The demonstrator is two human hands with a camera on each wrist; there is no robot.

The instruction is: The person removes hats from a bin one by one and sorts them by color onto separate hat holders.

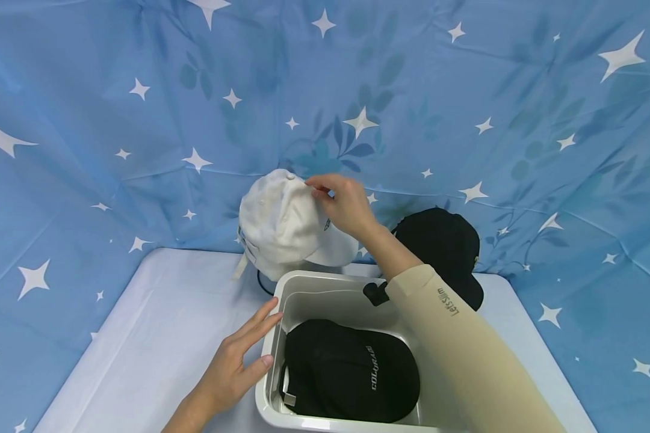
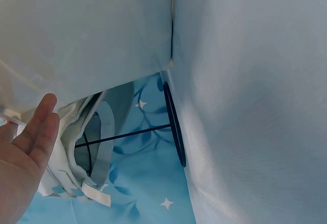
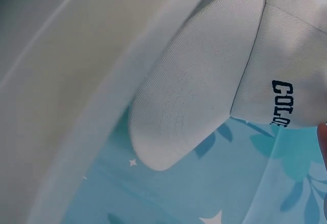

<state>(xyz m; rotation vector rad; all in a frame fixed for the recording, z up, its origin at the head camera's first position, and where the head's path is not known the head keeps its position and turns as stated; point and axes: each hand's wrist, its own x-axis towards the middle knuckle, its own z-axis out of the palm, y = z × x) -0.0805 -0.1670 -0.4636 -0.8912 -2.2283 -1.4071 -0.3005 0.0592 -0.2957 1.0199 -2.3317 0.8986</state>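
Observation:
A white baseball cap with dark lettering sits on a thin black wire stand behind the bin. At the upper front of its crown, my right hand pinches the fabric between thumb and forefinger. Only a sliver of that hand shows in the right wrist view, where the cap's brim is large. My left hand has its fingers extended against the left rim of a white plastic bin. Inside the bin lies a black cap marked "COLORADO", its last letter unclear.
A second black cap stands behind the bin at the right, partly hidden by my right forearm. The white-covered table runs back to a blue star-patterned curtain.

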